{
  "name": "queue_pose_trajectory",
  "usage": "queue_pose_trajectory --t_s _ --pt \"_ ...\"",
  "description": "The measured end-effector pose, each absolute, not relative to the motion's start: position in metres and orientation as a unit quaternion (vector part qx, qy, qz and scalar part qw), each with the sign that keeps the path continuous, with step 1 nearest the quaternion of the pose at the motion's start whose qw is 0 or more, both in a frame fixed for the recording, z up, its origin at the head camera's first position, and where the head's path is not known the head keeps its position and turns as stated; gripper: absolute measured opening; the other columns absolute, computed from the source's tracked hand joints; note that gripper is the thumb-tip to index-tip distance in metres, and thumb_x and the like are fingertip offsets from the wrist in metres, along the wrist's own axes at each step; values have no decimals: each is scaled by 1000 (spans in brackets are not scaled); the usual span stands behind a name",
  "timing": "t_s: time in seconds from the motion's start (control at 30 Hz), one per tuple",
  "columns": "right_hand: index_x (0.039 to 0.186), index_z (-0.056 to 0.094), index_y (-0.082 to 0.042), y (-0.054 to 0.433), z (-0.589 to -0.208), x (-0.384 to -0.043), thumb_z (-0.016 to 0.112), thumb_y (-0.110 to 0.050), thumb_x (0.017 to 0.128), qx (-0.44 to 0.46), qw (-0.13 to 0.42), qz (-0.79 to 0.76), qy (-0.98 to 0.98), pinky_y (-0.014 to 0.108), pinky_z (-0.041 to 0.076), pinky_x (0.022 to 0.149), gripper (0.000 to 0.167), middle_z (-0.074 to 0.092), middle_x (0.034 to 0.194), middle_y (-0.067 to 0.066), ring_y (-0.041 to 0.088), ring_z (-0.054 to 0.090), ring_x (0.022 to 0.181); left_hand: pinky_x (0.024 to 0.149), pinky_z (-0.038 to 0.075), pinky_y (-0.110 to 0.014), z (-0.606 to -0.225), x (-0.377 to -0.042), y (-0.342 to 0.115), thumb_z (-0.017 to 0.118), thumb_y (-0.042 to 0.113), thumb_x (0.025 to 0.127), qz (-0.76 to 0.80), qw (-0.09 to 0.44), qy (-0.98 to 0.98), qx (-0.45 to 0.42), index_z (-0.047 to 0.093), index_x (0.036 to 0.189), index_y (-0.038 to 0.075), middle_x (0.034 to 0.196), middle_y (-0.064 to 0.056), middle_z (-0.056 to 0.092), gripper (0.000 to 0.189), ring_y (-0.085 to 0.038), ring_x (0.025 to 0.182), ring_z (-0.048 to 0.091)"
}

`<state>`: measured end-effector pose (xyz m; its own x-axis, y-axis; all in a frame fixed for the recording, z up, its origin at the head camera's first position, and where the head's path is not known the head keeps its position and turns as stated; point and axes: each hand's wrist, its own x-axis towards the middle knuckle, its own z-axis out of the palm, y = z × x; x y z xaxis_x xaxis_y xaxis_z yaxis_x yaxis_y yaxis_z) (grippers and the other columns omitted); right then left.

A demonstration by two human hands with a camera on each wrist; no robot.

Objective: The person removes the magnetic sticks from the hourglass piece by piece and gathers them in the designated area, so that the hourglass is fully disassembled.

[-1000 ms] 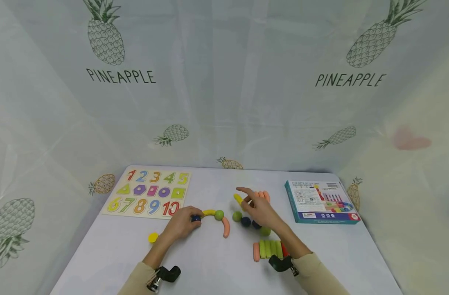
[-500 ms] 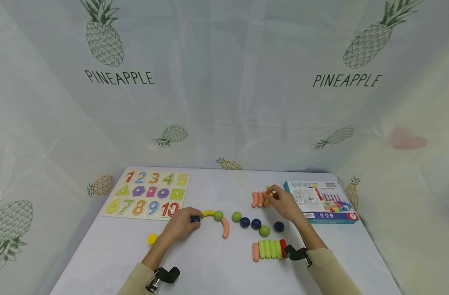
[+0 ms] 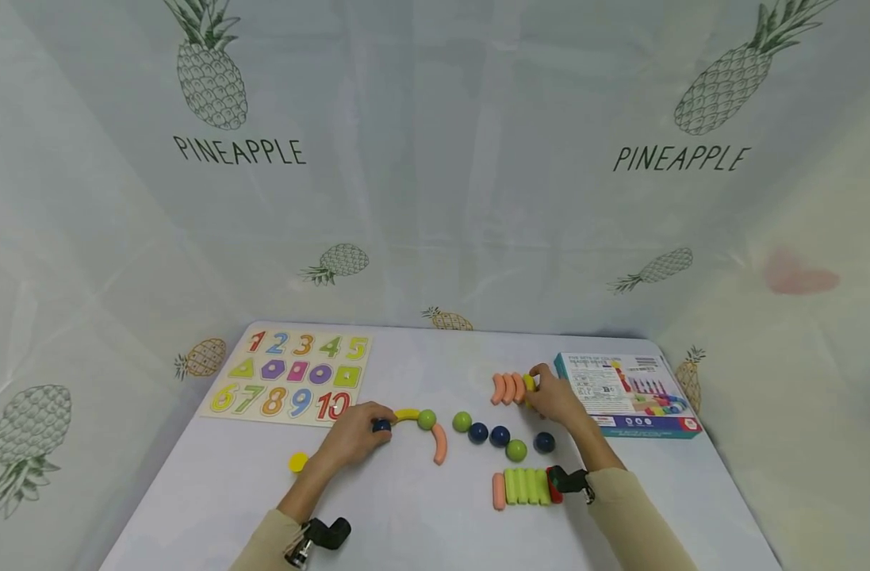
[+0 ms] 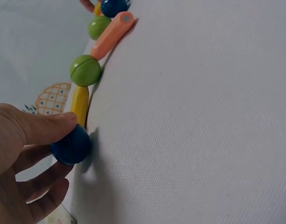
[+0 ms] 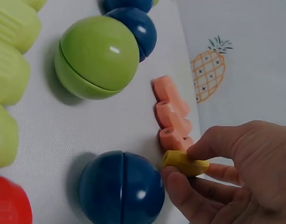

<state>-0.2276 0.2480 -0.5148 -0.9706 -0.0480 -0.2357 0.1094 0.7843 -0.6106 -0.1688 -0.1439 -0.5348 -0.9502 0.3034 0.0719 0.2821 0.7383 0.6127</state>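
My left hand (image 3: 358,434) pinches a dark blue ball (image 4: 72,145) between thumb and fingers. That ball meets a yellow curved rod (image 4: 80,105), which runs to a green ball (image 3: 427,419) and on to a salmon curved rod (image 3: 439,444), forming a chain. At the back right, my right hand (image 3: 557,395) holds a short yellow rod (image 5: 184,163) between thumb and fingers, at the end of a row of salmon rods (image 3: 508,388). Near that hand on the table sits a loose dark blue ball (image 3: 545,442).
Several green and blue balls (image 3: 500,435) lie mid-table. Nearer stands a row of light green rods (image 3: 527,486), with a salmon and a red one at its ends. A number board (image 3: 285,377) lies back left, a box (image 3: 630,396) back right, a yellow round piece (image 3: 298,462) by the left forearm.
My right hand has carried the yellow rod from above the green ball rightward to the end of the salmon row. The left hand stays on the blue ball.
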Motion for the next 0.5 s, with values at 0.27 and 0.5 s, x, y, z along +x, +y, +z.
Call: queue_pose_trajectory --t_s 0.27,0.5 --pt "138 45 3 248 -520 -233 64 -15 95 47 122 -334 933 29 48 52 50 62 84 12 20 62 60 92 53 -46 -535 -169 -143 82 13 83 315 17 936 155 78 106 17 112 -2 72 23 -26 110 66" --pt "139 46 6 248 -524 -237 61 -12 94 46 112 -332 935 29 46 51 51 62 82 12 19 61 58 91 54 -45 -534 -168 -143 83 17 83 306 25 940 148 78 106 19 112 0 72 23 -24 108 66"
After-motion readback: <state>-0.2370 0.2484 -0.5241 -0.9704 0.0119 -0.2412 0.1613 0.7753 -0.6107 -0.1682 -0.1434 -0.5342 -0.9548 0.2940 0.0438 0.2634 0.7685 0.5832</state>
